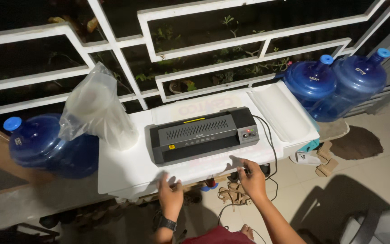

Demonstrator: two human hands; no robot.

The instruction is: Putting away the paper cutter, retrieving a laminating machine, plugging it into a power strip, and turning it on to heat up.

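Note:
A dark grey laminating machine sits on a white table, its cable running off the right side. In front of it lies a clear sheet on the table's near edge. My left hand rests flat on the sheet's left part, fingers spread, a black watch on the wrist. On the sheet's right corner lies my right hand, fingers pinched at its edge. Whether it truly grips the sheet is hard to tell.
A clear plastic bag with a white roll stands left on the table. A curved white sheet lies at the right end. Blue water jugs flank the table. White railing behind. Sandals lie on the floor.

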